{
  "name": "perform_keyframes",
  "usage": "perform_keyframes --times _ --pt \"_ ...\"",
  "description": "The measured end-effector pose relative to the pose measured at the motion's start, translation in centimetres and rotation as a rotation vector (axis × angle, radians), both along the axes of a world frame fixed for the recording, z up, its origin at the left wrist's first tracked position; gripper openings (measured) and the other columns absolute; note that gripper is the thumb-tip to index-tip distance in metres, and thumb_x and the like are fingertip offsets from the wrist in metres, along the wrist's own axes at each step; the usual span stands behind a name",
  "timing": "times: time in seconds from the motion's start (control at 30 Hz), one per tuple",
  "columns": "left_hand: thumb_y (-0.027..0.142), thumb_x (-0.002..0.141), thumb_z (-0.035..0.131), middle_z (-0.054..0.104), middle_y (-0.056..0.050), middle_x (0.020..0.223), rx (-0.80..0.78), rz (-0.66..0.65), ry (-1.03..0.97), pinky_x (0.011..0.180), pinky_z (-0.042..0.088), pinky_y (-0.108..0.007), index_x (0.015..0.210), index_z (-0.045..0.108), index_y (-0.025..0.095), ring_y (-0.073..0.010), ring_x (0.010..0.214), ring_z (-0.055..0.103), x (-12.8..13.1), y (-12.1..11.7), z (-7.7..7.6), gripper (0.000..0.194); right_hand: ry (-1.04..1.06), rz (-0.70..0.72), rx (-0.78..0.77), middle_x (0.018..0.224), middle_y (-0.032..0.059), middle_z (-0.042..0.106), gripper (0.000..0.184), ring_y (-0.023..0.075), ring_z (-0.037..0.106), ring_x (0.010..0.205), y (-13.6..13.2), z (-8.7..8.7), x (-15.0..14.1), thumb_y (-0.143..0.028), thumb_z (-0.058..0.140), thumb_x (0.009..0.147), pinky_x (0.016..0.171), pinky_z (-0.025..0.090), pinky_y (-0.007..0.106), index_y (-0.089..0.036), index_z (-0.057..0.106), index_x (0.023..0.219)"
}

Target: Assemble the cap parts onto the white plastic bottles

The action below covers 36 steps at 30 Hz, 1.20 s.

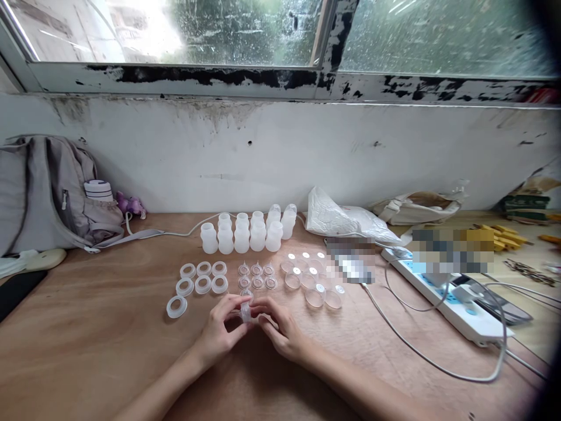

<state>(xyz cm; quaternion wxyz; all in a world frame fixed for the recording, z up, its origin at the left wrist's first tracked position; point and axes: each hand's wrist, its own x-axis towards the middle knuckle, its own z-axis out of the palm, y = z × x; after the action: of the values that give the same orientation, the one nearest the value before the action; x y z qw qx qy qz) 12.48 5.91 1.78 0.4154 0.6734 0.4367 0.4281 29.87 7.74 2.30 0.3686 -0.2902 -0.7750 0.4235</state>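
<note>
Both hands meet over the wooden table (100, 339) and together pinch one small translucent ring-shaped cap (246, 310). My left hand (222, 328) grips its left side with curled fingers. My right hand (277, 327) holds the right side, fingers also curled. Just beyond the hands lie several white rings (202, 284), several small clear nipples (257, 277) and several clear domed lids (312, 286). Behind those stand several white translucent bottles (242, 234) in two rows.
A grey backpack (44, 193) leans against the wall at the far left. At the right lie a white power strip (442, 301) with cables, crumpled plastic bags (346, 219) and yellow parts (504, 235). A white wall and window sill close off the back.
</note>
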Motion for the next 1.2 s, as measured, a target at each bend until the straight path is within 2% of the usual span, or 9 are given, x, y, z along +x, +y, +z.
perform_keyframes --times 0.2,0.37,0.43,0.53,0.67,0.8,1.03,1.2 --pt "0.021 0.073 0.058 0.053 -0.006 0.104 0.015 -0.010 0.006 0.082 0.049 -0.031 0.106 0.051 0.021 -0.0176 0.094 0.055 0.1 -0.2 0.3 0.033 0.034 -0.081 0.073 0.084 0.0030 0.059 0.015 0.0129 0.058 0.076 0.5 -0.7 -0.5 -0.016 0.045 0.081 0.067 0.047 0.025 -0.020 0.048 0.095" --pt "0.024 0.072 0.059 0.056 -0.007 0.104 0.070 0.029 0.119 0.085 0.046 -0.036 0.106 0.052 0.022 -0.0206 0.097 0.054 0.0 -0.3 0.5 0.035 0.008 -0.211 0.098 0.071 0.0001 0.053 0.008 0.0108 0.049 0.062 0.7 -1.1 -0.7 -0.023 0.052 0.078 0.056 0.043 0.023 -0.019 0.050 0.085" --pt "0.025 0.073 0.059 0.055 -0.007 0.106 0.085 0.053 0.154 0.088 0.044 -0.038 0.107 0.051 0.022 -0.0216 0.100 0.053 -0.1 -0.3 0.4 0.036 -0.010 -0.251 0.054 0.069 -0.0009 0.049 0.014 0.0100 0.046 0.059 0.8 -1.1 -0.7 -0.026 0.054 0.077 0.052 0.041 0.022 -0.019 0.050 0.088" --pt "0.024 0.073 0.059 0.054 -0.007 0.109 0.126 0.065 0.190 0.092 0.040 -0.040 0.108 0.051 0.023 -0.0224 0.106 0.048 -0.2 -0.4 0.5 0.036 0.013 -0.227 -0.075 0.072 -0.0010 0.050 0.023 0.0097 0.047 0.059 0.9 -1.2 -0.8 -0.030 0.056 0.076 0.052 0.042 0.021 -0.019 0.048 0.095" --pt "0.021 0.075 0.056 0.051 -0.007 0.115 0.159 0.036 0.211 0.097 0.035 -0.040 0.113 0.047 0.023 -0.0217 0.113 0.042 -0.1 -0.5 0.8 0.039 0.092 -0.160 -0.256 0.071 -0.0015 0.052 0.023 0.0086 0.048 0.054 1.1 -1.3 -0.9 -0.035 0.053 0.079 0.049 0.042 0.020 -0.019 0.049 0.094" --pt "0.018 0.075 0.054 0.051 -0.007 0.113 0.183 0.014 0.243 0.095 0.036 -0.038 0.115 0.046 0.023 -0.0207 0.109 0.043 0.0 -0.5 1.0 0.041 0.129 -0.186 -0.322 0.065 -0.0019 0.052 0.023 0.0076 0.045 0.049 1.2 -1.7 -0.9 -0.038 0.053 0.079 0.042 0.039 0.019 -0.017 0.052 0.090" --pt "0.025 0.078 0.050 0.056 -0.004 0.093 0.080 0.031 0.242 0.071 0.046 -0.028 0.110 0.050 0.022 -0.0138 0.075 0.054 0.3 -0.5 1.2 0.032 0.058 -0.264 -0.209 0.062 -0.0022 0.051 0.019 0.0088 0.046 0.051 0.9 -1.5 -1.0 -0.035 0.052 0.080 0.045 0.040 0.020 -0.017 0.053 0.085" --pt "0.027 0.083 0.042 0.058 -0.005 0.092 0.008 0.094 0.154 0.072 0.048 -0.025 0.101 0.054 0.019 -0.0151 0.084 0.057 0.7 -0.7 1.0 0.023 -0.022 -0.228 -0.118 0.065 -0.0010 0.053 0.017 0.0091 0.047 0.053 0.4 -1.0 -1.1 -0.033 0.049 0.081 0.048 0.040 0.021 -0.017 0.052 0.085"
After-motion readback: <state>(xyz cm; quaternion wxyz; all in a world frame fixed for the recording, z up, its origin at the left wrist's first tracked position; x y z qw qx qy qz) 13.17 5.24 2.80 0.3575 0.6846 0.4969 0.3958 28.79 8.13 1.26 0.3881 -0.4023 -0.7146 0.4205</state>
